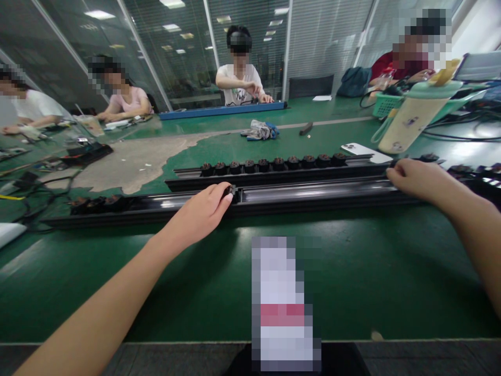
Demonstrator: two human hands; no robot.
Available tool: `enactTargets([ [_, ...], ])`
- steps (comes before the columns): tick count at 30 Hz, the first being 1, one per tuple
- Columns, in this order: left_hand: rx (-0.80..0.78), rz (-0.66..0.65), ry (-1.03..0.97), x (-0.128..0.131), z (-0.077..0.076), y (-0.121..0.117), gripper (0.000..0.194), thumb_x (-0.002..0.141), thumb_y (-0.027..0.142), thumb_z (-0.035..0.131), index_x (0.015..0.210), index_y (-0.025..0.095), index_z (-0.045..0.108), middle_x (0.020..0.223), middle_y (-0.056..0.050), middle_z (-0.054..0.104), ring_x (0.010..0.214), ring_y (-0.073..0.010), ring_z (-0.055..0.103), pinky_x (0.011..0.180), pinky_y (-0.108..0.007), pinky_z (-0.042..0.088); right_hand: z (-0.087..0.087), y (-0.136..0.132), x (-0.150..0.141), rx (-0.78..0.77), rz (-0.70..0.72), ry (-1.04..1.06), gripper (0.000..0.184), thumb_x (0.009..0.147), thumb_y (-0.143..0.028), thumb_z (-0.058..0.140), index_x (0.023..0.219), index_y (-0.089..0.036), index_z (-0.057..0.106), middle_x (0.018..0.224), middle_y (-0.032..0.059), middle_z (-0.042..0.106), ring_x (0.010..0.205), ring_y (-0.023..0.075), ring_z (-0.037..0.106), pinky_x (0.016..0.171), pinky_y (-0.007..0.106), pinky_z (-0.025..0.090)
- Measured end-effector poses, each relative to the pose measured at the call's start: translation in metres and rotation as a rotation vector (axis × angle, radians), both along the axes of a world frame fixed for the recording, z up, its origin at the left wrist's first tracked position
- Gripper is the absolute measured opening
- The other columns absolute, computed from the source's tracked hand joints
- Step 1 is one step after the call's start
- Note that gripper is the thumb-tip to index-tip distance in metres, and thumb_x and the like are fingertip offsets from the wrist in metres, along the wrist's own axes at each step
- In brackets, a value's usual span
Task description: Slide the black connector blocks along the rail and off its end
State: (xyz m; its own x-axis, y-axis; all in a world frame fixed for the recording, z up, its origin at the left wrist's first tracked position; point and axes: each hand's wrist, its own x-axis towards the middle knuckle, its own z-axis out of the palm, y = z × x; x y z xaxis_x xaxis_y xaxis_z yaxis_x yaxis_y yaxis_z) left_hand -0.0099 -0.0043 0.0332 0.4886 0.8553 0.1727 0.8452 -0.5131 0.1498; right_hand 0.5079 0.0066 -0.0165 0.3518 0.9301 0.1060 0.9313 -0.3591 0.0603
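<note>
A long black rail (pixel 297 196) lies across the green table (pixel 195 282) in front of me. My left hand (pixel 203 211) rests on the rail near its middle, fingers pinched on a small black part (pixel 231 192) seated in the rail's channel. My right hand (pixel 417 180) is curled over the rail further right; its fingertips press on the rail's far edge. A second black rail (pixel 274 175) lies just behind, carrying a row of several small black round parts (pixel 270 164). More of these parts sit at the near rail's left end (pixel 97 202).
A white phone (pixel 366 152) and a pale green bottle (pixel 415 117) lie beyond the rails at right, beside a green basket (pixel 385 104) and cables. Gloves (pixel 261 130) lie mid-table. Several other people sit along the far and left sides. A blue rail (pixel 223 110) lies before one.
</note>
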Motion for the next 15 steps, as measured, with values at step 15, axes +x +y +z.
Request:
enactTargets([
  [15, 0.002, -0.025, 0.017, 0.0003, -0.0010, 0.0004, 0.059, 0.107, 0.045, 0.023, 0.149, 0.010, 0.046, 0.142, -0.016, 0.060, 0.131, -0.0296, 0.058, 0.116, -0.046, 0.042, -0.0011, 0.0003, 0.0017, -0.001, 0.001, 0.002, 0.035, 0.092, -0.049, 0.032, 0.083, -0.022, 0.053, 0.076, 0.0117, 0.058, 0.067, 0.0233, 0.048, 0.068, 0.035, 0.036],
])
